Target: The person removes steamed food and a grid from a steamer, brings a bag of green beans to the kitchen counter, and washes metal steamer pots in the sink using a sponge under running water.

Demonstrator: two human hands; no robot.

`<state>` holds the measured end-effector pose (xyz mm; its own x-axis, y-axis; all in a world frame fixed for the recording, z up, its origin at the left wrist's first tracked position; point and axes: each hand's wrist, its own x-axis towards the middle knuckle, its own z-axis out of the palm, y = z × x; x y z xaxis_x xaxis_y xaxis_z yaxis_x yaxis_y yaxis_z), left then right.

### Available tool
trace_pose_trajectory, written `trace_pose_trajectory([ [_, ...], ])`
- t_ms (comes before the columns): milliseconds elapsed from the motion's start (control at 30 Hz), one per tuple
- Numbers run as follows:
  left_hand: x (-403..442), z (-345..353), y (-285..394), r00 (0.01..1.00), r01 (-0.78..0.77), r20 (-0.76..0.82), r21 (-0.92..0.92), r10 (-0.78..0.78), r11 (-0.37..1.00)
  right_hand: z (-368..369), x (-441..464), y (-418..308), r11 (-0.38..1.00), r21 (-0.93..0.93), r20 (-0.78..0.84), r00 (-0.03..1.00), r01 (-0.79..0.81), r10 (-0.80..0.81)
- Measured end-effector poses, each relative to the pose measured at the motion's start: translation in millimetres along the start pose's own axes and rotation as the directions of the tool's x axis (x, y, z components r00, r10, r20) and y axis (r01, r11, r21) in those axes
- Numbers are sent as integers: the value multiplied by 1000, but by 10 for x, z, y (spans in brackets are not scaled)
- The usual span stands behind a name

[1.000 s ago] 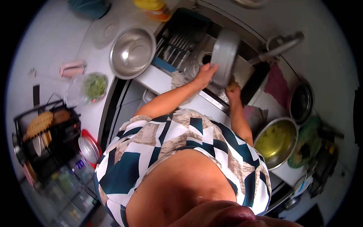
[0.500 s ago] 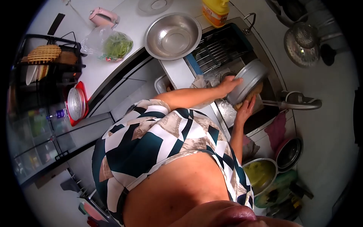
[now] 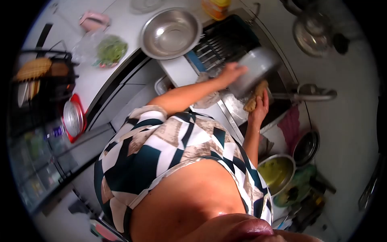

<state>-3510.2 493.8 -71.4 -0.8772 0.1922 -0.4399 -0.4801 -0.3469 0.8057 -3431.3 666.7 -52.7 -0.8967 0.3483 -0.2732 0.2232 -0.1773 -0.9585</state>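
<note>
Over the sink (image 3: 236, 107), my left hand (image 3: 233, 75) grips the near edge of a round grey metal pan (image 3: 258, 66). The pan is tilted and blurred by motion. My right hand (image 3: 261, 105) is closed around a tan, rough-looking sponge or cloth (image 3: 254, 99) just below the pan's lower side. Whether the cloth touches the pan is hard to tell. A crumpled greyish cloth (image 3: 207, 94) lies at the sink's near edge, under my left forearm. The faucet (image 3: 308, 94) reaches in from the right.
A wide steel basin (image 3: 171, 34) stands on the counter beside a dark dish rack (image 3: 225, 40). Farther left are a bag of greens (image 3: 111, 50) and a pink mixer (image 3: 94, 20). At lower right sit a pot with yellowish liquid (image 3: 278, 171) and a black pan (image 3: 305, 147).
The pan has tipped and shifted slightly away from my right hand, so more of the tan sponge or cloth shows. The whole view has also shifted a little.
</note>
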Motion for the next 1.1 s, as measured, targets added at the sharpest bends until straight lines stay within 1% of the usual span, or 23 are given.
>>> trace_pose_trajectory([
  [33,83,-85,10,998,51,-19,-139,-54,989,-83,69,10,997,-44,11,998,59,-58],
  [100,102,-171,156,998,4,-63,-381,-30,924,-219,182,-75,996,77,-95,994,55,-47],
  [167,252,-290,69,998,57,2,-578,-69,814,-496,319,-79,980,196,-246,969,28,22],
  [233,180,-303,219,995,98,66,-616,-73,782,-715,401,-90,956,295,-268,960,-4,87],
  [267,164,-283,277,995,93,84,-602,-53,793,-807,422,-86,939,344,-275,954,-17,119],
  [367,139,-304,389,987,115,158,-538,-34,835,-984,443,-17,918,396,-282,950,-10,133],
  [400,115,-300,446,989,84,149,-487,-12,869,-1004,457,5,918,397,-291,946,-19,145],
  [467,25,-291,567,970,-26,227,-277,91,961,-1039,481,46,916,399,-306,937,-35,170],
  [500,-44,-271,643,952,-91,274,-170,136,981,-1006,480,9,924,381,-316,935,-31,162],
  [533,-117,-267,685,951,-132,279,-34,137,991,-936,479,-54,932,362,-320,934,-34,159],
  [567,-204,-279,755,926,-226,348,212,143,951,-895,486,-95,939,343,-323,934,-37,155],
  [600,-309,-279,879,900,-322,416,436,129,841,-893,502,-107,946,324,-335,932,-25,139],
  [633,-390,-280,959,874,-411,476,619,97,669,-900,521,-117,952,306,-348,929,-12,123],
  [667,-436,-283,984,787,-544,608,604,106,582,-909,541,-125,958,287,-360,927,1,107],
  [700,-490,-271,1019,700,-670,707,602,99,435,-919,571,-134,958,287,-376,921,18,96],
  [767,-585,-224,1097,577,-795,811,530,99,293,-953,624,-148,957,286,-410,909,51,74],
  [867,-732,-263,1150,463,-885,881,454,97,102,-1027,643,-41,960,273,-383,922,57,54],
  [967,-881,-325,1221,483,-875,871,481,92,50,-897,493,-131,950,312,-355,928,6,110],
  [1067,-983,-407,1258,503,-864,858,503,102,29,-924,520,65,946,323,-310,942,-24,130],
  [1100,-1001,-427,1266,513,-857,851,515,109,18,-910,525,59,938,345,-317,936,-38,154],
])
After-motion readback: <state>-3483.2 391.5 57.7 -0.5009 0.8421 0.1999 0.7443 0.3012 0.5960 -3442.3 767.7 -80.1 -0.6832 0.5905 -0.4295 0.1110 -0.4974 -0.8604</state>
